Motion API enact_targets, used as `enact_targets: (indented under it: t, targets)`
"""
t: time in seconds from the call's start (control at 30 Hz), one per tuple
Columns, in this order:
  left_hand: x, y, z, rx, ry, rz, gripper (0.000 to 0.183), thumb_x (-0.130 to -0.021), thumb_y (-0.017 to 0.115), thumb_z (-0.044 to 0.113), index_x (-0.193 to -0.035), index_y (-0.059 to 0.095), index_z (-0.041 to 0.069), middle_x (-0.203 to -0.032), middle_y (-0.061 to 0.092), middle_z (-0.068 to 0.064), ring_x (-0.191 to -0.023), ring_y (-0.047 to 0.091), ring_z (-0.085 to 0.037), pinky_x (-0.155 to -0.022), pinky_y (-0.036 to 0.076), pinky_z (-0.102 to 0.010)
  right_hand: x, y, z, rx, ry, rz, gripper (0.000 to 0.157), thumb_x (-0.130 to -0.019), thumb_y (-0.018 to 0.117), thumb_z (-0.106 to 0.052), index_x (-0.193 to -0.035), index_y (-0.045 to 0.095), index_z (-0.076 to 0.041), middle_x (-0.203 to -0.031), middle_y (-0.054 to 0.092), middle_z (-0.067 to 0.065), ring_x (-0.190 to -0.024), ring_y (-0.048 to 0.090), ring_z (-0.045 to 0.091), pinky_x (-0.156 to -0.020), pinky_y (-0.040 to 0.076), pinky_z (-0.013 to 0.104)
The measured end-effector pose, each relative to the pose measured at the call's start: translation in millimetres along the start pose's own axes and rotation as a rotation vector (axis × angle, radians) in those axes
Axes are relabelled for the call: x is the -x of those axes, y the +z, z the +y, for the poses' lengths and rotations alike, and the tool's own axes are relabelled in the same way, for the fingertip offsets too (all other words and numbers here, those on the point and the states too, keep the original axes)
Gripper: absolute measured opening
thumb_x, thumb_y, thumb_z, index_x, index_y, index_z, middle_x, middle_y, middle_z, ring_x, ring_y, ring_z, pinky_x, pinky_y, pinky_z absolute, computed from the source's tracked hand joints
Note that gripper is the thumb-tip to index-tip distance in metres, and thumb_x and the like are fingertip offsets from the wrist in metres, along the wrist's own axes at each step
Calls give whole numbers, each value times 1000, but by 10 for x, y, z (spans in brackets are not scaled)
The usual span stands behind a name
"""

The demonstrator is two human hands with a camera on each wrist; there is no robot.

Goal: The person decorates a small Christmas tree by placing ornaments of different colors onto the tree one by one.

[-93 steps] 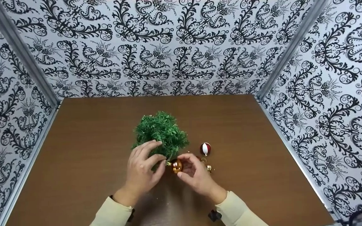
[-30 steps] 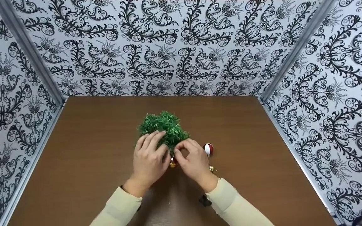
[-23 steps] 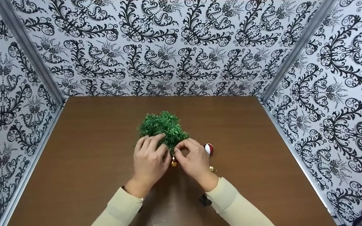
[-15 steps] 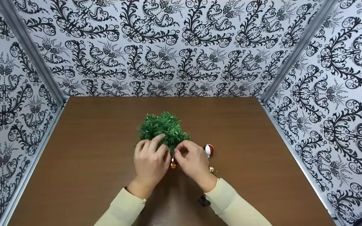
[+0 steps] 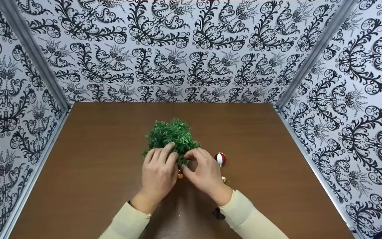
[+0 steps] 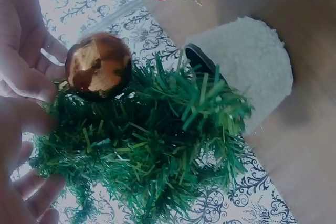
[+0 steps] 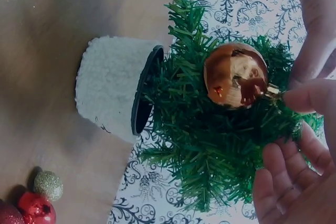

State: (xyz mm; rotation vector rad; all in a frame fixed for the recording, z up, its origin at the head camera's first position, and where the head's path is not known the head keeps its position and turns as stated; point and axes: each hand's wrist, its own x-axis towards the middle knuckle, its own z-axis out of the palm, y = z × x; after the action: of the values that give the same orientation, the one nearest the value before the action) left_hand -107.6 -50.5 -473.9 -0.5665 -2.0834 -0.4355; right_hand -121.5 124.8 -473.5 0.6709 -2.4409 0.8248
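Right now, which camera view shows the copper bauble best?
The right wrist view: the copper bauble appears nearly whole, with its gold cap. The left wrist view also shows it large, but its cap is less clear. The head view gives only a small piece, between the left hand and right hand.

Shiny copper bauble, against green potted tree

Black-and-white patterned walls and grey corner posts border the brown table.
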Motion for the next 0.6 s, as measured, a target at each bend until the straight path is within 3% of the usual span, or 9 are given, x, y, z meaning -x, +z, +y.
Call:
enact_targets:
  t: [0.23, 0.37, 0.5, 0.6]
  targets:
    - [0, -50, -28, 66, 13, -53, 53, -76, 70, 18, -127, 63, 5, -141, 54, -15, -125, 53, -33, -100, 41, -51, 41, -70, 43, -79, -43, 38, 32, -80, 81, -19, -107, 67, -16, -103, 62, -7, -91, 60, 8, -75, 54, 29]
    - [-30, -60, -52, 73, 9, -127, 72, -79, 75, 32, -143, 54, 8, -154, 40, -15, -139, 41, -31, -107, 35, -52, 60, -157, 148, -113, -35, 64, 28, -83, 75, -15, -109, 67, -15, -105, 62, -6, -88, 61, 8, -71, 54, 30]
    - [-61, -55, -67, 54, -13, -224, 81, -83, 75, 38, -152, 44, 12, -160, 31, -12, -144, 33, -29, -112, 30, -51, 63, -270, 348, -121, 15, 55, 24, -86, 71, -11, -109, 68, -13, -104, 63, -5, -87, 62, 11, -70, 53, 31]
    - [-56, -53, -72, 44, -18, -271, 80, -84, 74, 38, -153, 42, 12, -160, 31, -13, -144, 33, -30, -112, 30, -51, 100, -338, 555, -87, 67, 1, 21, -88, 70, -12, -109, 68, -14, -103, 64, -5, -86, 63, 14, -70, 53, 34]
